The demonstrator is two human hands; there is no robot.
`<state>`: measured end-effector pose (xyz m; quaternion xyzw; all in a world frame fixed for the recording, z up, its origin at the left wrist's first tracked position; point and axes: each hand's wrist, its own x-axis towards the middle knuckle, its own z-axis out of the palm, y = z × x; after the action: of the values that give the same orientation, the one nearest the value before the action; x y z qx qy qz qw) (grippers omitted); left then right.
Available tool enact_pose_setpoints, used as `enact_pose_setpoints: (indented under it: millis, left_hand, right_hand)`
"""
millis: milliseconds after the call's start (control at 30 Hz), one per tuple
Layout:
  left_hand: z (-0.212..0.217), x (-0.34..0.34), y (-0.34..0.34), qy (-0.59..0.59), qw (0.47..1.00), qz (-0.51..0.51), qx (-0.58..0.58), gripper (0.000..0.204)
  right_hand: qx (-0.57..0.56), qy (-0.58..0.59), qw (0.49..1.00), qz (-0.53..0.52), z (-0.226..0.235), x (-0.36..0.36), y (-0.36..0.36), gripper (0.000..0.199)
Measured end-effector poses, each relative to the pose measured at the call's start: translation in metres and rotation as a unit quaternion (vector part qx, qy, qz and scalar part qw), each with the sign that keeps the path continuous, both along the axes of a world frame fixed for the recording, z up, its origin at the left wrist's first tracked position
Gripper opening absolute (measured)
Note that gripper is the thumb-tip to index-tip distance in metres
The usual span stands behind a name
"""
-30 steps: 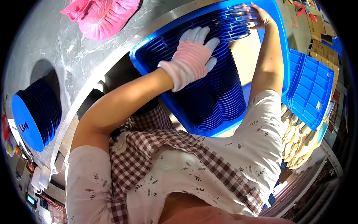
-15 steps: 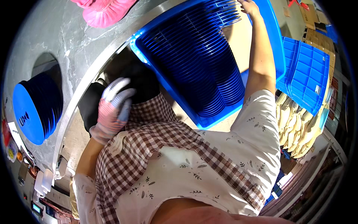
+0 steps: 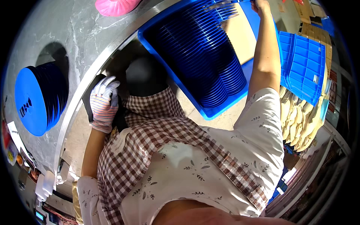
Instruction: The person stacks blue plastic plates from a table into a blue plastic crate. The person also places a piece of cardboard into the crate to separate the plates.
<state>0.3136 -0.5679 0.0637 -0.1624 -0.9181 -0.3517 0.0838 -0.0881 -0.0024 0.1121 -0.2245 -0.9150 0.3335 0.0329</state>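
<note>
My left hand, in a striped knit glove, rests by my dark-trousered leg with its fingers loosely bent and nothing in them. At the upper edge of the view, my bare right hand is closed at the rim of a blue disc, partly cut off by the frame. Below it, long rows of thin blue discs stand packed on edge in a blue plastic crate. Another stack of blue discs, with a dark printed mark on its face, sits on the grey marbled table to the left.
The metal-edged grey table curves along my left. A pink cloth item lies at its far end. Right of the crate are stacked blue crates above cream-coloured bundles, with cardboard boxes behind.
My right hand has moved slightly right and away, toward the upper edge. My left hand has dropped from a blurred raised position to rest by my leg. The view has shifted a little.
</note>
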Motion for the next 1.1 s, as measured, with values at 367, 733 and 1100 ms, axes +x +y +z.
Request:
enact_pose_setpoints:
  millis: [367, 733, 1100]
  left_hand:
    - [-0.015, -0.004, 0.006, 0.009, 1.0, -0.015, -0.022, 0.017]
    - [-0.002, -0.011, 0.015, 0.012, 0.999, -0.017, -0.039, 0.015]
    - [0.0, -0.01, 0.017, -0.004, 0.997, -0.022, -0.067, 0.016]
  right_hand:
    - [-0.124, 0.047, 0.991, -0.027, -0.077, -0.022, 0.011, 0.03]
    - [-0.094, 0.01, 0.995, -0.011, -0.08, -0.023, 0.02, 0.038]
    - [-0.142, 0.004, 0.99, -0.019, -0.047, -0.006, 0.033, 0.037]
